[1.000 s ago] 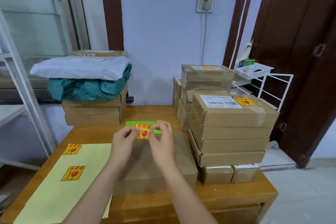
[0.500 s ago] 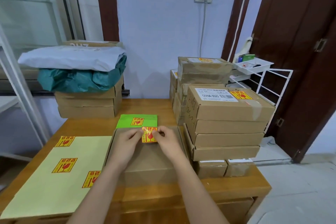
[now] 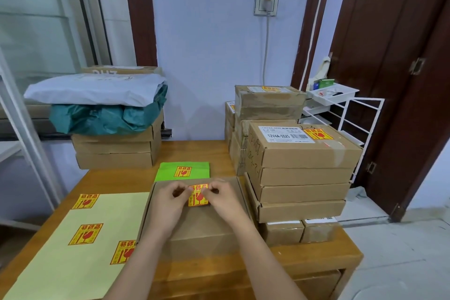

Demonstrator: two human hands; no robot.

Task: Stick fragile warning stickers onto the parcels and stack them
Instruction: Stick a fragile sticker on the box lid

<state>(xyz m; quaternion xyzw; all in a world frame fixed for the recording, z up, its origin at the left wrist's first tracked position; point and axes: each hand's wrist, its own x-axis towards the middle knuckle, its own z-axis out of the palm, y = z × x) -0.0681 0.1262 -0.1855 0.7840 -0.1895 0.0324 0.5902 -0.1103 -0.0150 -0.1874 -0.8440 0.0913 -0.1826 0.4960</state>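
Shelf frame (image 3: 22, 134): a white frame is seen past the table's left edge.
Sticker sheet (image 3: 60, 258): a pale yellow sheet is laid flat at the table's front left corner; three yellow-and-red fragile stickers (image 3: 85, 234) are seen on it.
Left box stack (image 3: 117, 151): flat cardboard boxes are piled at the table's back left corner, topped by a teal bag (image 3: 107, 119) and a grey mailer (image 3: 95, 90).
Green sheet (image 3: 182, 171): it is laid flat near the middle of the table, just behind the parcel, with one sticker on it.
Parcel (image 3: 202, 221): a flat cardboard box is set at the table's front edge, between the sticker sheet and the right stack.
Left hand (image 3: 168, 204): its fingers are curled and the sticker's left edge is pinched.
Sticker (image 3: 198, 198): it is held against the parcel's top near the far edge, between the two hands.
Right hand (image 3: 222, 200): its fingers are curled and the sticker's right edge is pinched.
Right box stack (image 3: 302, 173): stickered boxes are piled along the table's right edge, with the top front box labelled and stickered.
Wire rack (image 3: 350, 129): a white rack is seen beyond the table's right edge.
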